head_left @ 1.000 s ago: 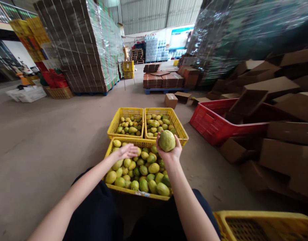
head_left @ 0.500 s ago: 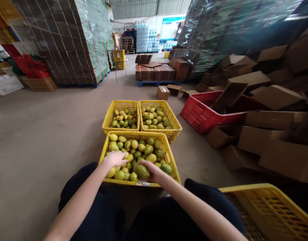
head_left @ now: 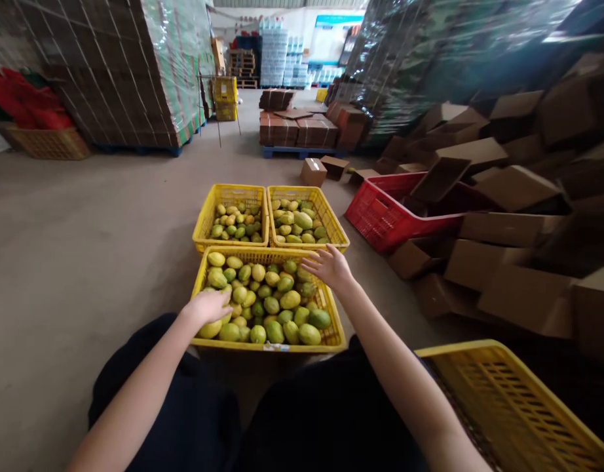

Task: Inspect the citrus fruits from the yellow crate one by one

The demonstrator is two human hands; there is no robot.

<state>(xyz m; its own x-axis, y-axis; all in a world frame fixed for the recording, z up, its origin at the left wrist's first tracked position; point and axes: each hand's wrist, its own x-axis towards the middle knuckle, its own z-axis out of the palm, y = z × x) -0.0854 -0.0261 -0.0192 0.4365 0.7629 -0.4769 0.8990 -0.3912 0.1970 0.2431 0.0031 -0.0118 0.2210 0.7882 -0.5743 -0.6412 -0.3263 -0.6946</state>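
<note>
In front of me a yellow plastic crate [head_left: 343,337] holds many oval green-yellow fruits [head_left: 271,305]. My left hand [head_left: 207,308] is low over its left side, palm down, with fingers extended against the fruits there; whether it touches one firmly I cannot tell. My right hand [head_left: 329,267] hovers above the crate's far right corner, fingers stretched and apart, with nothing in it. Behind stand two more yellow crates, the left one [head_left: 198,226] and the right one [head_left: 339,231], both with similar fruits inside.
A yellow crate [head_left: 498,347] is close by my right leg. To the right, a red crate [head_left: 380,219] stands among heaped cardboard boxes [head_left: 523,288]. Farther off are flattened cartons [head_left: 297,131] on a blue pallet and a tall film-wrapped stack [head_left: 105,72].
My right hand has let go of a large green fruit at the crate's near side and moved up to its far right corner. My left hand has shifted slightly left.
</note>
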